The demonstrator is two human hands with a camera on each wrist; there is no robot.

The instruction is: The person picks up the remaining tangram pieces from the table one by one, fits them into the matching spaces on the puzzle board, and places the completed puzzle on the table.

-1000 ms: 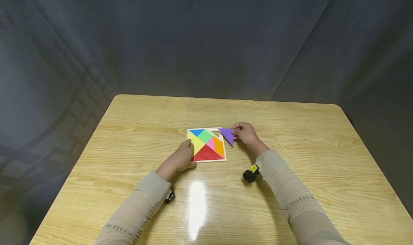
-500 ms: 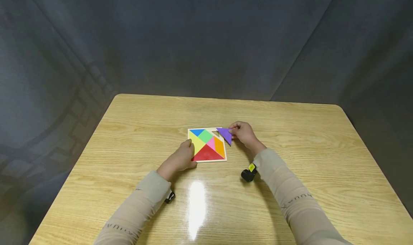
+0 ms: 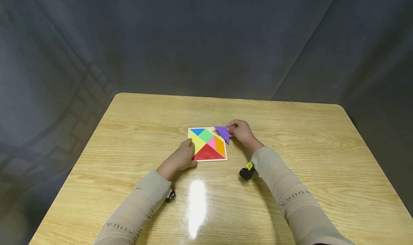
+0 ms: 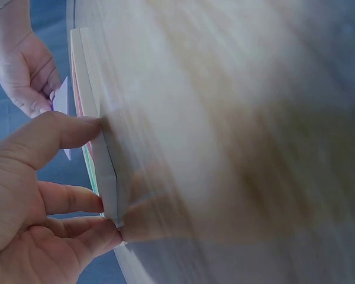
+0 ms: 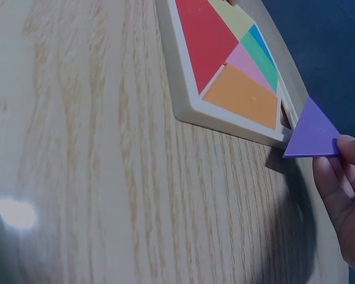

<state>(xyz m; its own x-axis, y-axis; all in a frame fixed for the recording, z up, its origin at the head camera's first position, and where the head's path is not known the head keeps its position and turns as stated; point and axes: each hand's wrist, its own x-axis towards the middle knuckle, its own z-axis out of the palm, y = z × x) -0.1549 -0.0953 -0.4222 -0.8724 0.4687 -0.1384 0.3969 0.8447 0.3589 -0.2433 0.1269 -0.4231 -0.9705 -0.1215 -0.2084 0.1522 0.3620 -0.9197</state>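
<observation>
A tangram tray [image 3: 209, 161] with a pale rim lies on the table, holding red, yellow, blue, green, pink and orange pieces. My left hand [image 3: 181, 155] grips its left side; the left wrist view shows thumb and fingers on the tray's edges. Between the thumb and fingers of my right hand [image 3: 242, 131] is a purple triangle [image 3: 222, 133], pinched at one corner. The triangle is tilted over the tray's far right corner, as the right wrist view also shows [image 5: 312, 131]. Part of the bare slot there shows beside it; the triangle covers the rest.
The wooden table [image 3: 290, 137] extends around the tray on all sides, with a bright glare patch in front. A dark curtain [image 3: 206, 41] hangs behind its far edge. A black wrist camera [image 3: 247, 172] sits under the right sleeve, low over the table.
My right hand has moved slightly left with the purple triangle, which now overlaps more of the tray's far right corner. The left hand and the tray have stayed nearly still.
</observation>
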